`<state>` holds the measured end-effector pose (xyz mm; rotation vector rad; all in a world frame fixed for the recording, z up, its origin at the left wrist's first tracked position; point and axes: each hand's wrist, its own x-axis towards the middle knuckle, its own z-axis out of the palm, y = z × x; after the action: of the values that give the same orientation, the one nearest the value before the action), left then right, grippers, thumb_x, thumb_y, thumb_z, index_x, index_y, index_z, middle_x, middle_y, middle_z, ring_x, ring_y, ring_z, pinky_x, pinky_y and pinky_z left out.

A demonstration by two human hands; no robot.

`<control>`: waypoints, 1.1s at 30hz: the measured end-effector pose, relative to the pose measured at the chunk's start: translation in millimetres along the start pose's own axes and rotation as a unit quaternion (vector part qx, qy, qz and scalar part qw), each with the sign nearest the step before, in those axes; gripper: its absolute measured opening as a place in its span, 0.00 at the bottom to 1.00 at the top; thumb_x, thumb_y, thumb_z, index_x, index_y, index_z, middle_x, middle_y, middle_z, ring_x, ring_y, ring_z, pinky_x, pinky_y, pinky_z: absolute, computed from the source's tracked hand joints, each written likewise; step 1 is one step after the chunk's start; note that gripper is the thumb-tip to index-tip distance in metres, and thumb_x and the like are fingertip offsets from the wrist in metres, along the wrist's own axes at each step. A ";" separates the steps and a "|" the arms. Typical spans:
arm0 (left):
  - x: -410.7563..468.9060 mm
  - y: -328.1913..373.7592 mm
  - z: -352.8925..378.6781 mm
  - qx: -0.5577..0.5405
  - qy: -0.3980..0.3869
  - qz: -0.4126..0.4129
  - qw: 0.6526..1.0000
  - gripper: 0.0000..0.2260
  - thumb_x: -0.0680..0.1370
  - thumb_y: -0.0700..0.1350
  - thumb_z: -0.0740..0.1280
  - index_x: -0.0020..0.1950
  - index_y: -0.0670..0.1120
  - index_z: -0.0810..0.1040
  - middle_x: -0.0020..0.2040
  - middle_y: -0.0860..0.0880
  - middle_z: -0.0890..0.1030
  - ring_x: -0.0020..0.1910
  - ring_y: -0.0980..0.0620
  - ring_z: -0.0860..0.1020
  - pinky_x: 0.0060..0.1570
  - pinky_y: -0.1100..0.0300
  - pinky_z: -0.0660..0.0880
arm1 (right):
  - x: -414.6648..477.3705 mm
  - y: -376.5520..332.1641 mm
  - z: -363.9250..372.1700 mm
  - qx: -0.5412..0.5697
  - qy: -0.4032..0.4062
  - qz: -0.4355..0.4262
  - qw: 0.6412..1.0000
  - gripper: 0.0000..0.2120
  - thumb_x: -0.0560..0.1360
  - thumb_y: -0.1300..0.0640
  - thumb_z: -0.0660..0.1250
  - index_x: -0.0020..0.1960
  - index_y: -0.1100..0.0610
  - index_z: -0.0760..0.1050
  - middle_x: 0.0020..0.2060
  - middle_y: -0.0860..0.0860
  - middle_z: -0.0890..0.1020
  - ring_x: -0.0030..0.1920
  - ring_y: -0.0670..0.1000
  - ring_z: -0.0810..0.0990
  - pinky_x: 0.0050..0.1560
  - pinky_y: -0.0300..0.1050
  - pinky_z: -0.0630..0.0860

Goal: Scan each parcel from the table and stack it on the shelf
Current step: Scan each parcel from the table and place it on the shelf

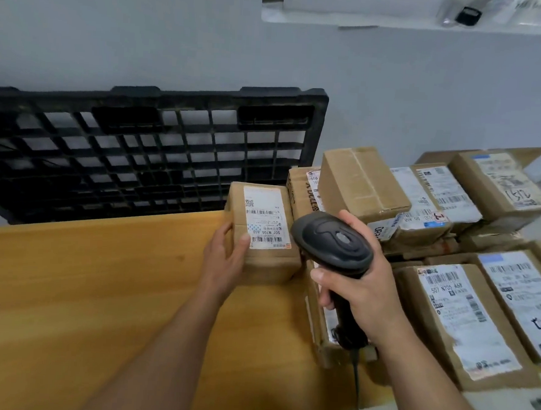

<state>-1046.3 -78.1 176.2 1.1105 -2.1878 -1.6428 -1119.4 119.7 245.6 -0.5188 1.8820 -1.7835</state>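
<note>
Brown cardboard parcel (pixel 262 236) — white barcode label (pixel 266 218)

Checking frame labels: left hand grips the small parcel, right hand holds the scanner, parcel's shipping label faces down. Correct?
One thing is off: the shipping label does not face down. The head view shows it on the small parcel facing up toward the camera. The rest stands: the left hand grips the parcel, and the right hand holds the scanner.

"507 N705" upside down on the held parcel (pixel 267 261), "507 N705 468" on the near-right parcel (pixel 458 317), handwritten "1512" on the far box (pixel 501 184).
</note>
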 end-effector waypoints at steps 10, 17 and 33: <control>10.0 8.1 -17.5 -0.080 -0.102 -0.069 0.989 0.35 0.74 0.53 0.71 0.74 0.61 0.53 0.67 0.45 0.71 0.56 0.47 0.76 0.42 0.58 0.76 | -1.7 1.9 1.6 -0.010 0.014 0.003 1.000 0.41 0.62 0.61 0.76 0.68 0.34 0.67 0.53 0.58 0.80 0.27 0.58 0.78 0.30 0.48 0.77; 4.2 4.1 -41.2 -0.038 -0.170 -0.064 0.983 0.58 0.54 0.50 0.79 0.72 0.73 0.45 0.68 0.43 0.69 0.60 0.42 0.75 0.52 0.45 0.80 | -7.6 -1.4 6.7 -0.021 0.004 -0.010 1.000 0.41 0.65 0.65 0.77 0.68 0.35 0.68 0.54 0.55 0.81 0.27 0.59 0.78 0.29 0.49 0.77; -111.7 5.6 -89.0 -0.103 0.018 0.070 0.992 0.49 0.68 0.31 0.75 0.76 0.58 0.49 0.57 0.55 0.71 0.52 0.59 0.74 0.34 0.71 0.75 | -80.0 -47.5 27.6 0.034 -0.152 -0.087 0.984 0.41 0.64 0.63 0.76 0.71 0.41 0.65 0.46 0.57 0.83 0.28 0.62 0.78 0.30 0.53 0.77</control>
<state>-921.1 -70.6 244.8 0.9011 -1.9726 -1.7255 -1041.5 140.6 299.5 -0.9002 1.6019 -1.7532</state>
